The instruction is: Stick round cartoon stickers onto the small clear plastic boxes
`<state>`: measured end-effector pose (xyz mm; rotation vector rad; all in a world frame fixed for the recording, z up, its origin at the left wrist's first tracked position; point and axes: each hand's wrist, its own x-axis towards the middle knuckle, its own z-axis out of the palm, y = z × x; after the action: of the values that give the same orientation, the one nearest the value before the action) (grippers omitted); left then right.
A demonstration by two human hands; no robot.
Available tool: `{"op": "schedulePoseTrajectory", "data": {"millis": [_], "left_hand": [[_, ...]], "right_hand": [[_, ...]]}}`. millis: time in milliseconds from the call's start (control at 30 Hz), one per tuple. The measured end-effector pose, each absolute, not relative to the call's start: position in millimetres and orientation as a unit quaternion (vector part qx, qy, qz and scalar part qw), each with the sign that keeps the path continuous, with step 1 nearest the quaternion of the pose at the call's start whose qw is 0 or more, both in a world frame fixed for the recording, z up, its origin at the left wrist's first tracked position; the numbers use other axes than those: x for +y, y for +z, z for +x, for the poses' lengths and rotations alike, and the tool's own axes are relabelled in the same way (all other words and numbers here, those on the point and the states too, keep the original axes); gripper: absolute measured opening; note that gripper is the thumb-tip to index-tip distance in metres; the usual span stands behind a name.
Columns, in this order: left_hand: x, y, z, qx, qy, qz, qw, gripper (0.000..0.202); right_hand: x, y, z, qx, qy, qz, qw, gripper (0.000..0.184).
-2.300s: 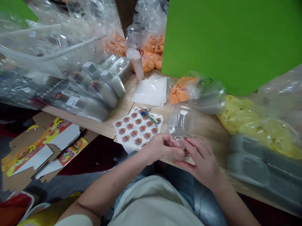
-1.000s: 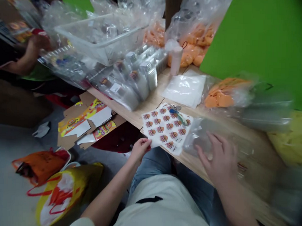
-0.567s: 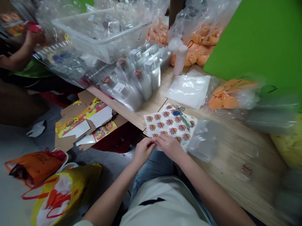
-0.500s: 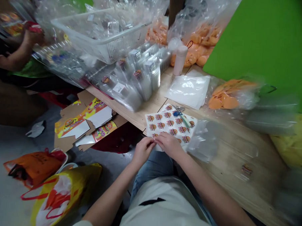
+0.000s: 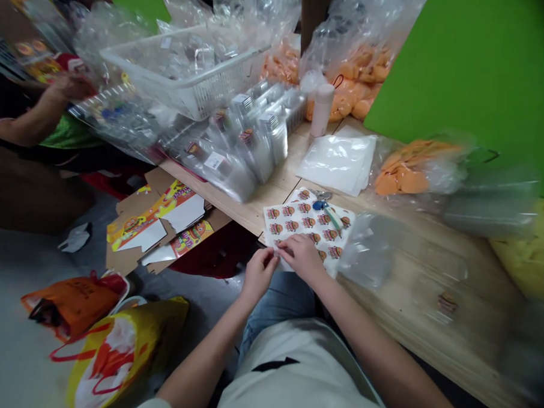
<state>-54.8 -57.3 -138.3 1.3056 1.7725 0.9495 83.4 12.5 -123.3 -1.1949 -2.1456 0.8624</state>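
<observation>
A white sticker sheet [image 5: 308, 220] with rows of small orange cartoon stickers lies at the near edge of the wooden table [image 5: 412, 294]. My left hand [image 5: 259, 272] pinches the sheet's near left corner. My right hand [image 5: 301, 257] rests on the sheet's near edge, fingers curled and pressed against the paper beside the left hand. Small blue-handled scissors [image 5: 325, 207] lie on the sheet's far side. A clear plastic clamshell box [image 5: 367, 249] sits on the table just right of the sheet.
A white basket [image 5: 187, 74] and stacked clear packs [image 5: 252, 143] fill the table's left. Bags of orange pieces [image 5: 353, 81], a pink bottle [image 5: 322, 109], a pile of clear sleeves [image 5: 339, 162] and a green board [image 5: 476, 74] stand behind. Printed cardboard [image 5: 158, 223] and bags [image 5: 112, 347] lie on the floor. Another person's arm [image 5: 37, 112] is at far left.
My right hand let go of the clear clamshell box, left it on the table and moved left to the sticker sheet. Both hands now meet at the sheet's near edge.
</observation>
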Motion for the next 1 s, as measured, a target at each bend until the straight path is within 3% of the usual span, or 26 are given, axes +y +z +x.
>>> {"op": "schedulePoseTrajectory", "data": {"millis": [133, 267, 333, 433, 533, 667, 733, 833, 1000], "left_hand": [[-59, -134, -55, 0.709, 0.340, 0.493, 0.372, 0.027], [-57, -111, -56, 0.749, 0.357, 0.474, 0.294, 0.037], [-51, -89, -52, 0.718, 0.390, 0.423, 0.392, 0.033], [-37, -57, -35, 0.570, 0.410, 0.331, 0.631, 0.037], [-28, -41, -6, 0.500, 0.442, 0.290, 0.687, 0.043], [-29, -42, 40, 0.477, 0.425, 0.326, 0.697, 0.036], [-30, -45, 57, 0.481, 0.406, 0.399, 0.667, 0.034], [-23, -52, 67, 0.500, 0.400, 0.549, 0.538, 0.042], [-4, -81, 63, 0.364, 0.304, 0.790, 0.388, 0.067]], "right_hand": [[15, -121, 78, -0.761, 0.296, -0.500, 0.289, 0.019], [11, -103, 94, -0.675, 0.233, -0.588, 0.381, 0.031], [-2, -92, 112, -0.716, 0.189, -0.536, 0.405, 0.026], [-31, -78, 143, -0.821, 0.175, -0.406, 0.362, 0.032], [-55, -67, 171, -0.759, 0.308, -0.431, 0.378, 0.043], [-60, -54, 197, -0.504, 0.527, -0.525, 0.439, 0.056], [-53, -51, 211, -0.450, 0.554, -0.554, 0.428, 0.053], [-39, -53, 234, -0.418, 0.494, -0.619, 0.446, 0.051], [-21, -67, 250, -0.444, 0.437, -0.639, 0.450, 0.061]]}}
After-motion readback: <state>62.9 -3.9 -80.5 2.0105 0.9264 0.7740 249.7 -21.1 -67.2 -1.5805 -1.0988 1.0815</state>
